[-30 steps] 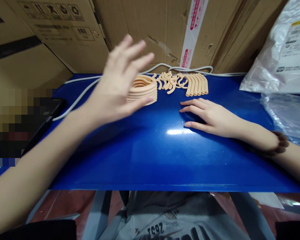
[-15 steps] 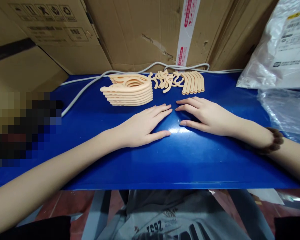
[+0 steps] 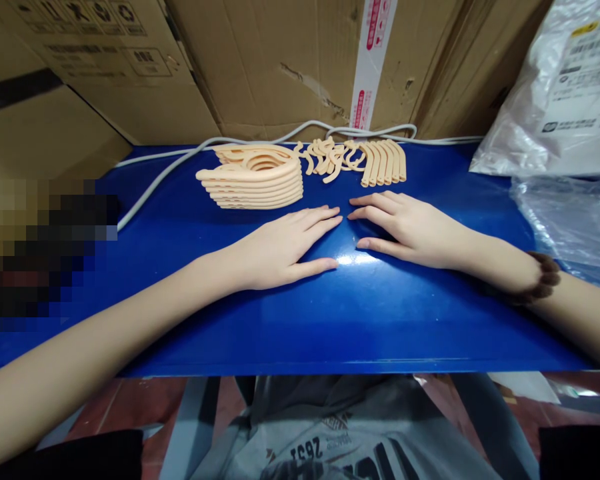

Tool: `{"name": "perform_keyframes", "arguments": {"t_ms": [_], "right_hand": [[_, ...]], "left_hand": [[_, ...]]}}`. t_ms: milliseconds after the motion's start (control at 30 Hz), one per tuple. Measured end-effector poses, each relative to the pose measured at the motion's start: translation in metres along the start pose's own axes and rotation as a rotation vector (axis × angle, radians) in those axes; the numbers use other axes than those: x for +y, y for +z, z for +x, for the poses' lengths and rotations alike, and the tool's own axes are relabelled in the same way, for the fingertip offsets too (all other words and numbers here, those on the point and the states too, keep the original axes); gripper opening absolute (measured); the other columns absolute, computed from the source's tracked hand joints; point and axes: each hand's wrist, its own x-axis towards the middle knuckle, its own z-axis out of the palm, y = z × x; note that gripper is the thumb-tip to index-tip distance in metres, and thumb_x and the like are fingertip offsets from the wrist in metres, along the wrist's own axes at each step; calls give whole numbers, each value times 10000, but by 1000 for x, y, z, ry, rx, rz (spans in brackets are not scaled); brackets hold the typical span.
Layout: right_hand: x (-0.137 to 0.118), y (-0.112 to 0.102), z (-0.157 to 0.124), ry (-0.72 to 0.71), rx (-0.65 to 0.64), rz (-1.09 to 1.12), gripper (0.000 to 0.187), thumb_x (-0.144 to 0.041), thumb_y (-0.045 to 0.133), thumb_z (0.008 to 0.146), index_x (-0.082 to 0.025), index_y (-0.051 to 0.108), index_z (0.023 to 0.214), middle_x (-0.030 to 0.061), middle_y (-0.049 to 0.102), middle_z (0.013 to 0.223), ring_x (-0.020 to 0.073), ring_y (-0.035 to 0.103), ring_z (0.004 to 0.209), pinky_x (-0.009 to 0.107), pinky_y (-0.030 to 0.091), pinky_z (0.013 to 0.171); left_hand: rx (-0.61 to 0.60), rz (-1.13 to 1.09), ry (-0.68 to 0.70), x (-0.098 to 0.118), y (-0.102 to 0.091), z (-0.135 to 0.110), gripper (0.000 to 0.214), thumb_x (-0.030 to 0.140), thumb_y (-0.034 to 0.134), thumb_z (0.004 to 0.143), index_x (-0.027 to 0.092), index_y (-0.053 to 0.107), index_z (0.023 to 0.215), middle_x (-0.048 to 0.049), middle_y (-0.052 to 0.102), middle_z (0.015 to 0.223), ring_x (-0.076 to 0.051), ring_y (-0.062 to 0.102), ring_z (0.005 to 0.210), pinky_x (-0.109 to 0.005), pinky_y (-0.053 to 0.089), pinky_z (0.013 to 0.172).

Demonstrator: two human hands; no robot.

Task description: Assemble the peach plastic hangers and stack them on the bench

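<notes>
My left hand (image 3: 285,245) lies flat and open on the blue table (image 3: 290,320), palm down, holding nothing. My right hand (image 3: 405,227) rests flat and open beside it, fingertips almost meeting those of the left; a dark bead bracelet (image 3: 543,280) is on that wrist. Just beyond my left fingers stands a stack of peach plastic hanger bodies (image 3: 255,179). To its right lie several loose peach hooks (image 3: 330,157) and a row of curved peach pieces (image 3: 383,163), behind my right hand.
Cardboard boxes (image 3: 260,60) wall off the back of the table. A grey cable (image 3: 180,163) runs along the back edge and down the left. Plastic bags (image 3: 560,107) sit at the right. A blurred-out patch covers the left side.
My left hand came down from the air in front of the hanger stack and now lies flat on the table. My right hand stayed put.
</notes>
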Motion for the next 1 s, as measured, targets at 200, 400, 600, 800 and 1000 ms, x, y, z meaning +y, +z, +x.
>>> {"name": "perform_keyframes", "arguments": {"t_ms": [200,400,600,800,1000], "right_hand": [[-1,-2,1,4,-9,15,615,-610,396,1014,-128,619,1325,194,594,1424,348,614,1211,530,486,1033],[12,-2,4,146,96,-64,646,-630,369,1013,-157,541,1419,196,556,1478,365,514,1366,553,417,1095],[22,3,6,189,57,-17,685,-619,389,1011,-121,493,1469,243,446,1567,368,438,1454,564,391,1148],[20,4,9,156,67,-43,688,-612,385,1014,-97,535,1444,252,521,1504,383,498,1401,580,402,1133],[9,0,8,97,42,-138,685,-592,367,1024,-60,579,1400,266,577,1435,387,581,1301,548,458,1078]], "left_hand": [[-9,-1,-10,1,-1,0,783,640,353,1031,87,350,1586,-142,317,1668,-264,309,1549,-417,256,1282],[6,2,-3,0,0,-1,763,644,338,1033,124,341,1592,-134,320,1669,-261,320,1545,-419,263,1278],[6,0,-2,1,0,0,768,651,328,1032,123,347,1589,-124,308,1675,-268,316,1546,-423,264,1277],[7,0,1,1,-1,0,781,651,324,1033,107,340,1592,-132,318,1669,-272,315,1546,-431,266,1277],[6,0,5,0,0,-1,772,642,341,1033,108,344,1591,-130,317,1670,-271,313,1547,-422,261,1279]]}}
